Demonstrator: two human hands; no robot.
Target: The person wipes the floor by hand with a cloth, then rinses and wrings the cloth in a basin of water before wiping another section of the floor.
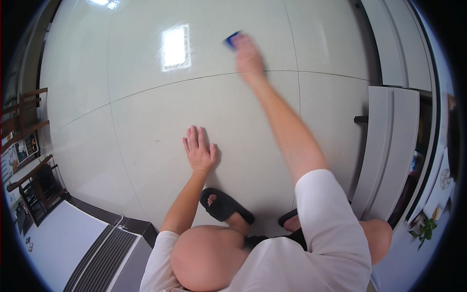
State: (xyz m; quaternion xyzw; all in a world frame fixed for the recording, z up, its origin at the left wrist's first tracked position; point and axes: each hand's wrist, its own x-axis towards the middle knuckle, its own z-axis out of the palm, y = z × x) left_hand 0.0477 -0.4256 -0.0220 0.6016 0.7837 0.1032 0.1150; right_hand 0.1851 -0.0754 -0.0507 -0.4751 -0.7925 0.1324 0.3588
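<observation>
Bent knees (204, 258) and a white shirt (311, 253) fill the lower edge, for the person squats low over a pale tiled floor (146, 121). Just beyond the knees, two feet in black sandals (224, 205) stand on the tiles, the left one plainly seen and the right one half hidden behind the sleeve.

Ahead of the left foot, the left hand (199, 151) lies flat on the floor, palm down, fingers spread and straight, holding nothing. Its forearm runs back toward the left knee.

Farther out, the right arm stretches forward across a tile joint. At its end the right hand (248, 56) is blurred, pressed to the floor and closed around a small blue thing (232, 39), of which only a corner sticks out past the fingers at the upper left. What kind of thing it is cannot be told.

Left of that hand, a bright square of reflected light (175, 47) shines on the tile. A white cabinet door (389, 151) stands open at the right, and wooden chairs (29, 141) stand at the far left.
</observation>
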